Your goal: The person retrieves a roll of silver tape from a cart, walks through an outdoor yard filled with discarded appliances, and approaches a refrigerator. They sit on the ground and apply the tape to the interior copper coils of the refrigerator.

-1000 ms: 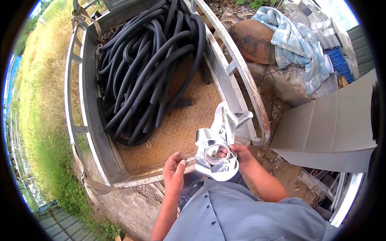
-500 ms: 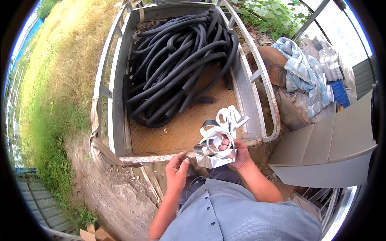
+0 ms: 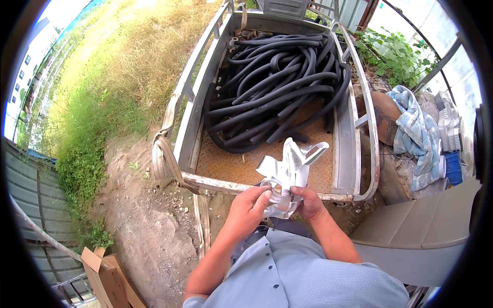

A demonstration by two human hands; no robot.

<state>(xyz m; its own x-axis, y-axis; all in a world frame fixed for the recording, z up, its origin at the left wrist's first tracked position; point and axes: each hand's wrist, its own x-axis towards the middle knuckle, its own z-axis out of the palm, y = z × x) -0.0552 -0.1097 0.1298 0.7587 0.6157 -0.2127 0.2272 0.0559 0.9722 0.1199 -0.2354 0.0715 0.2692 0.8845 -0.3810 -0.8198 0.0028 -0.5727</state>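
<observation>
Holds left arm (image 3: 215, 264) up toward one o'clock and right arm (image 3: 336, 240) toward eleven. Has left hand (image 3: 247, 208) at nine o'clock from right hand (image 3: 310, 204), close by, with fingers (image 3: 254, 192) bent on both.

I have the tape (image 3: 292, 172) between my left hand (image 3: 249, 209) and my right hand (image 3: 309, 204), in front of my body at the near edge of the cart (image 3: 231, 185). Beyond it, the tubes (image 3: 277, 97) lie heaped in the cart. A strap (image 3: 165, 156) hangs at the cart's near left corner, with grass (image 3: 128, 82) farther left. At my lower left, a cardboard box (image 3: 109, 282) sits on the ground. Right of the cart, a cloth (image 3: 420, 138) lies partly over a rounded vessel (image 3: 384, 115), a crate (image 3: 453, 167) beside it; nearer me stands a panelled casing (image 3: 416, 226), and leafy plants (image 3: 395, 56) grow behind the cloth
</observation>
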